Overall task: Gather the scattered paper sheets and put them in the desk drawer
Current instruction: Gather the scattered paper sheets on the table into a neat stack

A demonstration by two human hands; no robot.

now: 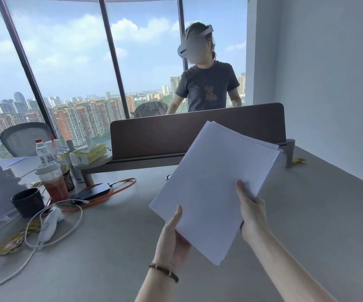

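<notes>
Fingers on blank sheets — both hands

I hold the paper sheets up over the desk, my left hand at their near edge and my right hand at their right edge. The cup, drink, phone and cable sit by the desk's left edge. The divider stands along the far edge.

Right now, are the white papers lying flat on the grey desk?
No, the stack of white paper sheets is held up above the grey desk by the left hand and right hand.
</notes>
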